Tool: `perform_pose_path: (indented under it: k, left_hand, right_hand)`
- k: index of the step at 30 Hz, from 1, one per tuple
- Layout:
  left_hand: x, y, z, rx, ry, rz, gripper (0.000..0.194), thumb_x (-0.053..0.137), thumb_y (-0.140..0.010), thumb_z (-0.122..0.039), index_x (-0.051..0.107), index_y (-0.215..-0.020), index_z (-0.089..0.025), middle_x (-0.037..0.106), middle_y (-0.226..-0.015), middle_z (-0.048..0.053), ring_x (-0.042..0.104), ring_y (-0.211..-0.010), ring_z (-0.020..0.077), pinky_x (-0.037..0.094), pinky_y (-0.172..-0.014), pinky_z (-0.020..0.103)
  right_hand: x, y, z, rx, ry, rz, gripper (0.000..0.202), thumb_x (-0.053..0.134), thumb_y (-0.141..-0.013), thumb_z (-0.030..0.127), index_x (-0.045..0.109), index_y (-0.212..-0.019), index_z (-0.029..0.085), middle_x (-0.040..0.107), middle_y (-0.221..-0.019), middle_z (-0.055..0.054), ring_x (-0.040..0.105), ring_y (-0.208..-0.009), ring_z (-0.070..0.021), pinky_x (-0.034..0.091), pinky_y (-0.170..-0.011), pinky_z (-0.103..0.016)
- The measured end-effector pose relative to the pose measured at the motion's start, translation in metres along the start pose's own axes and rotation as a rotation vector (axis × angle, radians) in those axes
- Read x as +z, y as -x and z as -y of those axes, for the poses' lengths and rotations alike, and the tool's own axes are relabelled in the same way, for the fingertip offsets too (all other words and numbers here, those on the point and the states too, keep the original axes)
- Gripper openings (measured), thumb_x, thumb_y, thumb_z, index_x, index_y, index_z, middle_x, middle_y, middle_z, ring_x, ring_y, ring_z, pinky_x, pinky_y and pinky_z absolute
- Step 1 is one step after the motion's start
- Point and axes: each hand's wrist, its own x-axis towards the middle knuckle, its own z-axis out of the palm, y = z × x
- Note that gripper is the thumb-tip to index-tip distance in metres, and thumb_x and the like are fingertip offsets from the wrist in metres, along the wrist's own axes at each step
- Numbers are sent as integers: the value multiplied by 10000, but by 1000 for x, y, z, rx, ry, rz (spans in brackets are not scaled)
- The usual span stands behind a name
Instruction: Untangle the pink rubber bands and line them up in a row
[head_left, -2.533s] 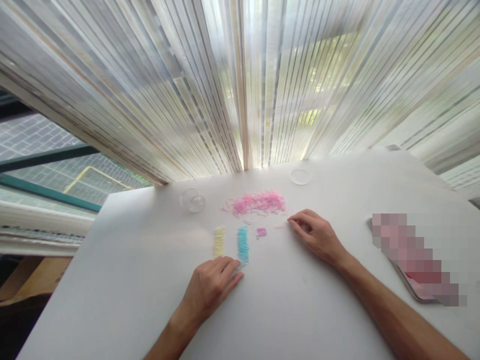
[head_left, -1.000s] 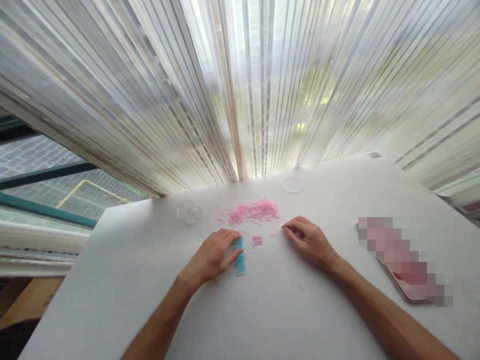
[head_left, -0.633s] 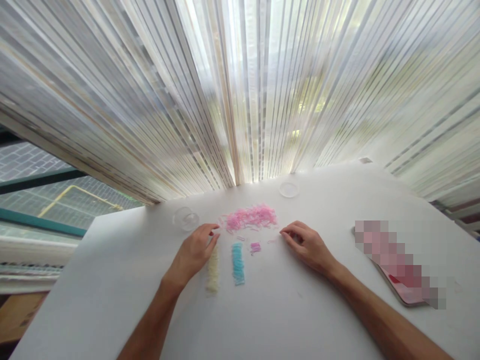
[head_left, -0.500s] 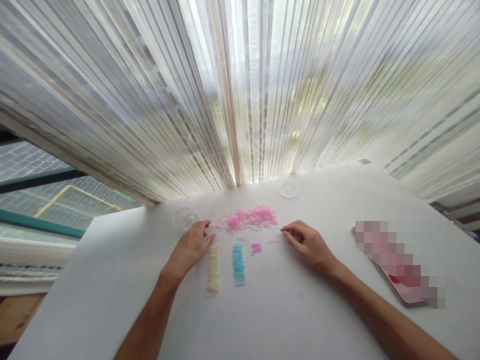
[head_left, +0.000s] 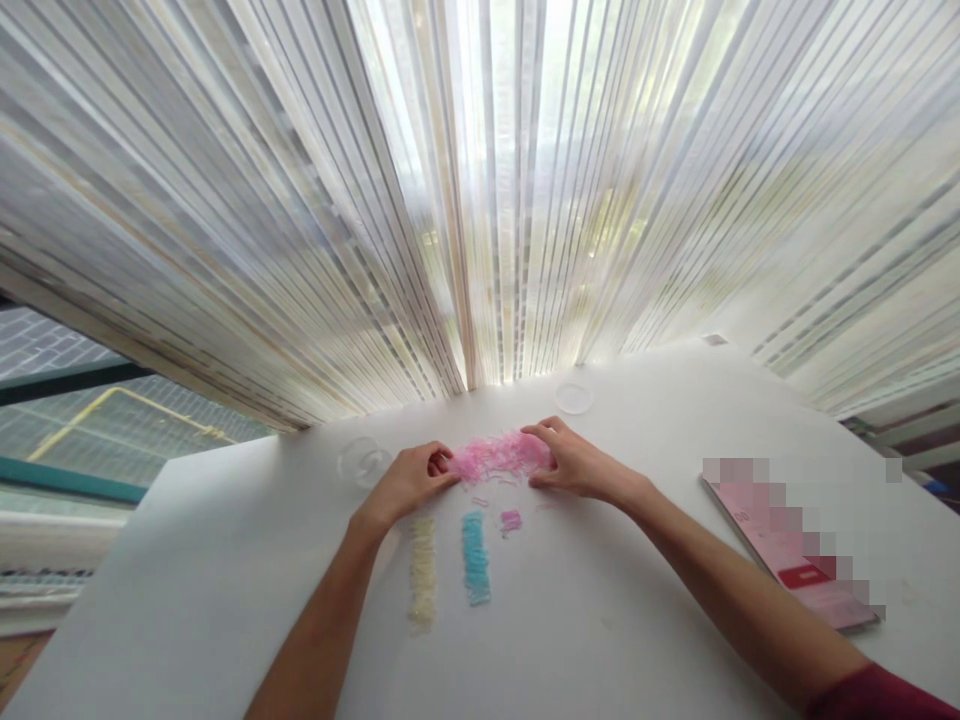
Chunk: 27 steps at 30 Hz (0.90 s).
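Observation:
A heap of small pink pieces (head_left: 499, 457) lies on the white table between my two hands. My left hand (head_left: 420, 478) touches the heap's left end, thumb and fingers apart. At its right end, my right hand (head_left: 566, 462) curves around the edge with thumb and fingers spread. Nearer to me are a column of pale yellow pieces (head_left: 422, 575), a column of blue pieces (head_left: 475, 558) and a short pink-purple stack (head_left: 511, 521). A few loose pink pieces lie just below the heap.
Clear round lids or dishes (head_left: 363, 463) lie at the left back, and another clear round one (head_left: 574, 398) sits behind my right hand. A pink, partly blurred flat object (head_left: 772, 540) is at the right. Striped curtains (head_left: 517, 200) hang along the table's far edge (head_left: 637, 352).
Both hands have moved inward to the ends of the pink heap, which looks narrower and more gathered. My right hand has opened wider. The view has shifted slightly.

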Motion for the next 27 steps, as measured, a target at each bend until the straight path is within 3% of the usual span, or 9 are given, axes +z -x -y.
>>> perform_pose_path:
  k: [8,17,22,27]
  left_hand:
    - [-2,-30,-21,79,11,127,292,683,-779,-429,679,-918,-173,688,-790,22,631,-728,179,493,-680,276]
    - [-24,-20,-26,-3,-116,276,187,719,-698,-348,620,-744,-196,636,-709,-15,574,-659,158,407,-593,249]
    - [-16,-19,-30,-21,-183,343,174,728,-673,-323,606,-655,-201,628,-653,-25,556,-620,151,348,-550,245]
    - [-3,-21,-36,18,-218,342,167,714,-706,-337,623,-675,-202,648,-675,-16,564,-624,155,319,-541,249]
  right_hand:
    - [-11,-30,14,-44,91,84,601,766,-748,236,593,-1323,215,549,-1259,-114,639,-982,-223,511,-909,-353]
    - [-34,-31,7,-66,162,87,502,735,-815,310,611,-1295,234,601,-1193,-95,658,-844,-189,510,-849,-332]
    - [-35,-25,3,24,212,108,587,800,-741,316,589,-1283,239,611,-1116,-82,653,-825,-211,503,-770,-322]
    - [-25,-24,5,51,247,113,542,841,-666,264,607,-1152,208,605,-1028,-77,638,-906,-258,483,-763,-322]
